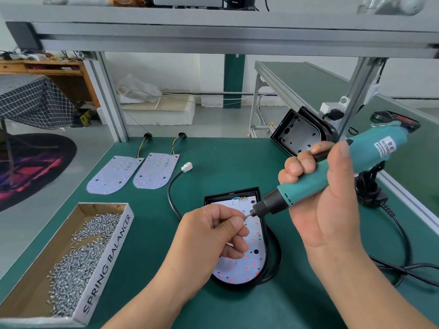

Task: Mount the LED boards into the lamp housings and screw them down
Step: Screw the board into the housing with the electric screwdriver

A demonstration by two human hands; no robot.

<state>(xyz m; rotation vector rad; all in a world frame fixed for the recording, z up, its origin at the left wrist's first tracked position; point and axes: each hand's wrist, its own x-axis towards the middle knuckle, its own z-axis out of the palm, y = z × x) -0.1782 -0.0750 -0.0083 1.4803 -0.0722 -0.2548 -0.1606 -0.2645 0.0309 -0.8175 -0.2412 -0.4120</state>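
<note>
A white LED board (247, 262) lies inside a black lamp housing (234, 194) on the green mat in front of me. My right hand (327, 200) grips a teal electric screwdriver (332, 172), tilted, with its bit pointing down-left over the board. My left hand (213, 233) pinches a small screw (244, 216) at the tip of the bit. Two more LED boards (114, 173) (155, 170) with coloured wires lie side by side at the far left of the mat. An empty black housing (297, 136) leans upright at the back right.
A cardboard box (104, 264) marked SPRING BALANCER, holding several loose screws, sits at the front left. A black cable with a white connector (187, 166) runs from the housing. The screwdriver's black cord (401, 236) loops along the right. An aluminium frame post (111, 98) stands behind.
</note>
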